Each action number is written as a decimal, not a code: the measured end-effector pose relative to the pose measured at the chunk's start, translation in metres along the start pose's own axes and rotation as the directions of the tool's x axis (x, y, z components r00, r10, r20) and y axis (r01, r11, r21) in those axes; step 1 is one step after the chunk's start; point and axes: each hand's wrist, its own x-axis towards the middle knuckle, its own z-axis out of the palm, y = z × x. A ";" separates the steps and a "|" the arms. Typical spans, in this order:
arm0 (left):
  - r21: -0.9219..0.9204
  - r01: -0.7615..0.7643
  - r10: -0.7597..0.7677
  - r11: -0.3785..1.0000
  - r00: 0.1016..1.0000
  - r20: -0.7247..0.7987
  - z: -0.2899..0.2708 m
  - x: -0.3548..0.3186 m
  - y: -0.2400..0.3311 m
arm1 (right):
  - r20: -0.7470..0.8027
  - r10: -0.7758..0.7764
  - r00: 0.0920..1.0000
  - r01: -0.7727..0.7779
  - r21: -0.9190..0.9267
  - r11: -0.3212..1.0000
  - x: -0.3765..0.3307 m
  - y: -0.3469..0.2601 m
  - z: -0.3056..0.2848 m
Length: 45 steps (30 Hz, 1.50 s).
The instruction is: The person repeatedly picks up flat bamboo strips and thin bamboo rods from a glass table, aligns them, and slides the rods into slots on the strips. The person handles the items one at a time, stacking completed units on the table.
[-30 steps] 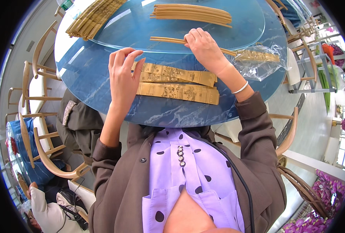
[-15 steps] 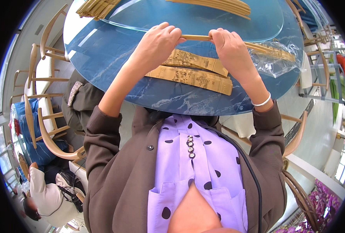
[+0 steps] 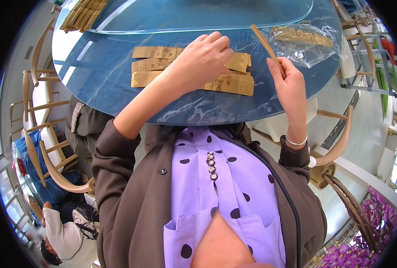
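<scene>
My right hand (image 3: 289,85) grips a slim bundle of wooden chopsticks (image 3: 266,48) near its lower end, the other end slanting up and left. Below and left of it, flat brown paper sleeves (image 3: 229,85) with dark print lie in several rows on the blue marbled table (image 3: 198,105). My left hand (image 3: 206,56) is over these sleeves with its fingers curled in. It covers the middle of the rows, and whether a sleeve is between its fingertips is hidden.
A clear plastic bag (image 3: 303,53) with brown strips inside lies at the right. Brown strips (image 3: 84,15) are piled at the far left, beside a glass turntable (image 3: 198,18). Wooden chairs (image 3: 66,172) flank the table; a seated person (image 3: 66,230) is behind at lower left.
The chopsticks, held level between both hands before, are now tilted and only in my right hand. My left hand has let go and come over the sleeves. The whole view has shifted.
</scene>
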 end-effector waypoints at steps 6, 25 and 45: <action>0.043 -0.006 0.003 0.999 0.998 0.068 0.022 0.010 -0.006 | 0.256 0.057 0.965 -0.066 0.029 0.997 0.010 -0.001 0.008; -0.180 0.013 -0.046 0.984 0.982 -0.181 -0.008 -0.017 0.028 | 0.623 -0.051 0.781 -0.333 0.484 0.809 0.020 -0.029 -0.011; -0.148 -0.032 -0.007 0.988 0.966 -0.259 -0.011 -0.023 0.026 | 0.555 -0.100 0.826 -0.252 0.521 0.816 0.011 -0.028 0.009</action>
